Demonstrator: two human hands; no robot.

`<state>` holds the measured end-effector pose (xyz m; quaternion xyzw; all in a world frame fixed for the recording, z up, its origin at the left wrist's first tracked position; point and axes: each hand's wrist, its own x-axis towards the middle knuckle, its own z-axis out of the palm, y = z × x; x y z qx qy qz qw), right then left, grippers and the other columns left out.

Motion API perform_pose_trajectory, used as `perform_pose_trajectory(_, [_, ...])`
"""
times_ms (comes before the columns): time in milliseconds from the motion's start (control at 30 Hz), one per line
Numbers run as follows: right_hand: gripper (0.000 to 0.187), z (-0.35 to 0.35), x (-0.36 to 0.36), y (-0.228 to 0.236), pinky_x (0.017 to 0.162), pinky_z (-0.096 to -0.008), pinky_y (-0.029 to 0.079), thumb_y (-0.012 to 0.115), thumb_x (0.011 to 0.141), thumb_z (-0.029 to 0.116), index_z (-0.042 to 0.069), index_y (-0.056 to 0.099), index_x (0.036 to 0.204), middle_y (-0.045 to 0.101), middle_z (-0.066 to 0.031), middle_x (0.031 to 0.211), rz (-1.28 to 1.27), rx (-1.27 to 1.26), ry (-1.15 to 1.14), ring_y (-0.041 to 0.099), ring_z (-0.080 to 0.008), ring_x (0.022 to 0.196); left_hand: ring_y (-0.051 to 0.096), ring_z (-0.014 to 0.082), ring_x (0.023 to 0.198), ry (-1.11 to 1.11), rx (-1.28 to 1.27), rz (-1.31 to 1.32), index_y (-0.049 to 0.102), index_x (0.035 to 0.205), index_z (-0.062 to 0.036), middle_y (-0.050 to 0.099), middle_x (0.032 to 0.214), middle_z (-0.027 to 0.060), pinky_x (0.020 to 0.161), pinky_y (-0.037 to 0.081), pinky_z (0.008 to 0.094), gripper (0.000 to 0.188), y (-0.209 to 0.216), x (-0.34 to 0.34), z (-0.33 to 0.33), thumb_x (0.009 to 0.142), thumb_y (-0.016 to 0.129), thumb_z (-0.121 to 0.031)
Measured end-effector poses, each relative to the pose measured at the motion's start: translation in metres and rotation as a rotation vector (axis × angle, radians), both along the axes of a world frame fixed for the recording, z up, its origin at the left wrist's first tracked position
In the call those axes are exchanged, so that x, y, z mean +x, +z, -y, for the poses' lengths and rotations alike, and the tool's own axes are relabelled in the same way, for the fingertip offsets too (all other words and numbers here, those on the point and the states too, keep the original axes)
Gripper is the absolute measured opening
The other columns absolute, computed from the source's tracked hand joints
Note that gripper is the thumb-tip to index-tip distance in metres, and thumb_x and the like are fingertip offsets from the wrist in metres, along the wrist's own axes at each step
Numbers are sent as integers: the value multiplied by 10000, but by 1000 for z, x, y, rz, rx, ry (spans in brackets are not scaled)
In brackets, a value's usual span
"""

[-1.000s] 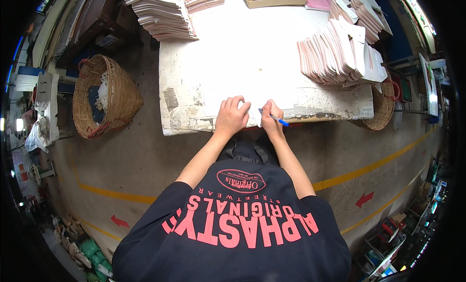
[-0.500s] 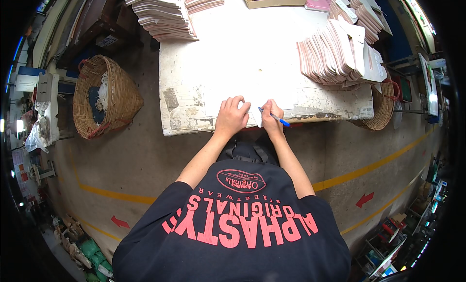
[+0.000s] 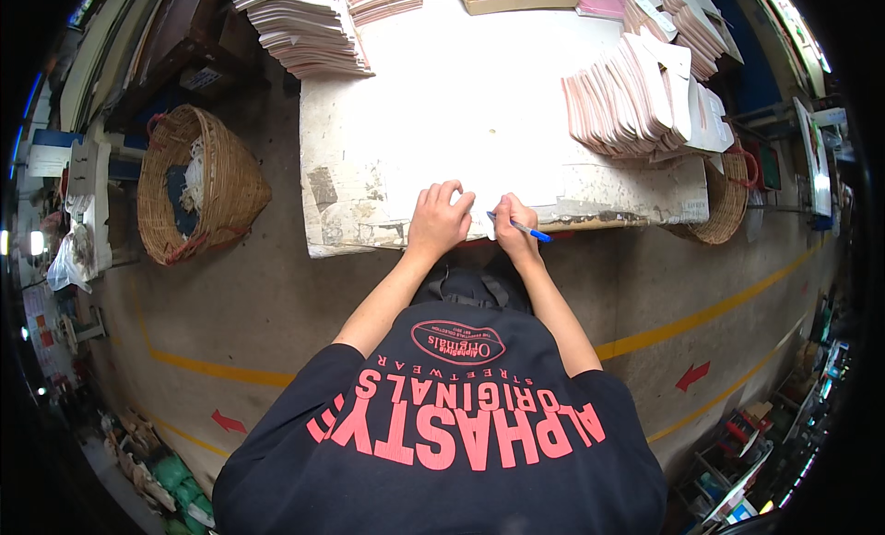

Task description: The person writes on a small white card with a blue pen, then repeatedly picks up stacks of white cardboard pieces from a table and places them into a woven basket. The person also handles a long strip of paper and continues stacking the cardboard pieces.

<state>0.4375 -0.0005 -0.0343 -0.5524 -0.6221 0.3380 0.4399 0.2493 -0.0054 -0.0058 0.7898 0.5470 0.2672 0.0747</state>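
My right hand grips a blue-and-white pen, its tip pointing left and its blue end to the right. Under the tip, at the table's near edge, lies a small white piece, too bright to make out further. My left hand rests beside it, fingers bent and slightly apart on the white surface, thumb side toward the piece. White sheets lie under and around both hands, their outlines nearly lost in glare.
Stacked pink-edged white pieces stand at the table's right; another tall stack is at far left. A shallow cardboard box sits at the back. Wicker baskets stand left and right of the worn white table.
The pen tip and my right hand have shifted slightly left and down, and the pen lies a little flatter. My left hand stays nearly in place.
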Motion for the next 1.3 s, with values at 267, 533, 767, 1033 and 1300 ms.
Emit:
perform_pose_trajectory(267, [433, -1, 0, 1, 518, -361, 430, 466, 1143, 251, 17, 589, 801, 509, -61, 565, 8, -12, -13, 515, -147, 515, 599, 267, 1032, 0, -1, 2, 698, 1078, -158, 609, 1135, 63, 859, 477, 430, 301, 1, 0, 0, 785, 762, -138])
perform_pose_trajectory(533, [449, 0, 0, 2, 546, -370, 445, 451, 1148, 266, 16, 587, 801, 530, -72, 595, 25, 10, -34, 545, -176, 543, 607, 283, 1005, 2, 17, 31, 690, 1053, -151, 610, 1106, 67, 857, 476, 434, 297, 2, 1, 0, 763, 736, -106])
perform_pose_trajectory(767, [473, 0, 1, -1, 536, -359, 443, 443, 1155, 291, 18, 589, 797, 537, -62, 584, 29, 21, -41, 539, -157, 532, 607, 284, 1005, 4, 17, 31, 690, 1054, -150, 609, 1111, 69, 856, 476, 435, 296, 1, 1, 0, 765, 734, -106])
perform_pose_trajectory(1033, [469, -2, 3, -5, 525, -340, 432, 454, 1155, 293, 16, 598, 806, 532, -49, 567, -18, -57, -99, 529, -132, 525, 598, 269, 1028, -2, 11, 8, 702, 1077, -155, 610, 1128, 64, 848, 476, 425, 309, -1, 0, 0, 775, 764, -130])
perform_pose_trajectory(1300, [451, -1, 3, 1, 543, -372, 445, 451, 1146, 273, 13, 594, 806, 531, -84, 590, 48, 33, -75, 536, -175, 532, 603, 271, 1016, 2, 11, 17, 697, 1069, -154, 612, 1122, 64, 853, 477, 428, 307, 1, 0, 0, 769, 754, -121])
